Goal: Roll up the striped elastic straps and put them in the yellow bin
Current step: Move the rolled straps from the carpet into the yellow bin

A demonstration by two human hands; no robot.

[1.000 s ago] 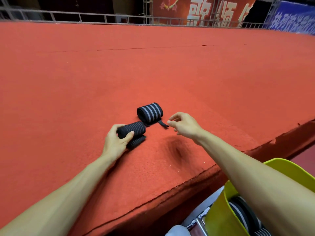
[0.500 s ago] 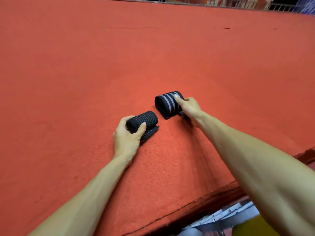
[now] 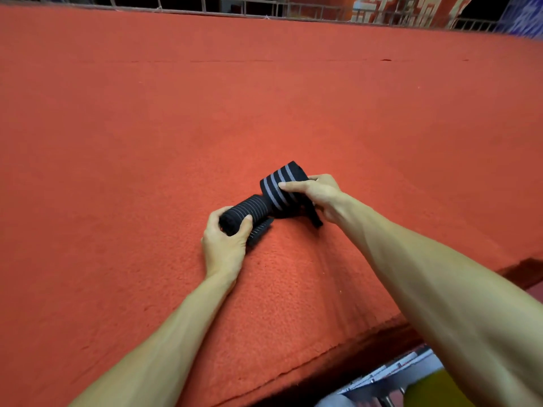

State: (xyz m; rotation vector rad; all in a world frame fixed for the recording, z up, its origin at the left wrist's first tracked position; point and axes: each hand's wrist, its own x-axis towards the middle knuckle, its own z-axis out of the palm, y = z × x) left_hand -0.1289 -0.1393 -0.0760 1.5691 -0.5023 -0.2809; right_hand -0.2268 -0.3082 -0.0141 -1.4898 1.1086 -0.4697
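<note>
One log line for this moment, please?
left hand: grips thin-striped black strap roll | right hand: grips wide-striped black strap roll | yellow plastic bin: neither roll inside yet

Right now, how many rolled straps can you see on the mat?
2. The left hand grips the thin-striped roll; the right hand holds the wide-striped roll just beyond it. The yellow bin is nearly out of frame, so any inside are hidden.

Before you: wide red felt surface [image 3: 147,142], filling most of view. Thin seam [image 3: 164,62] crosses it on far side. Near edge [image 3: 323,352] runs diagonally, rising toward your right. Beyond far side: metal railing [image 3: 235,7], red banner [image 3: 393,10] with pale characters, blurred blue banner [image 3: 526,22] at far right. Below near edge: pale slatted object [image 3: 382,377], too blurred to identify
</note>
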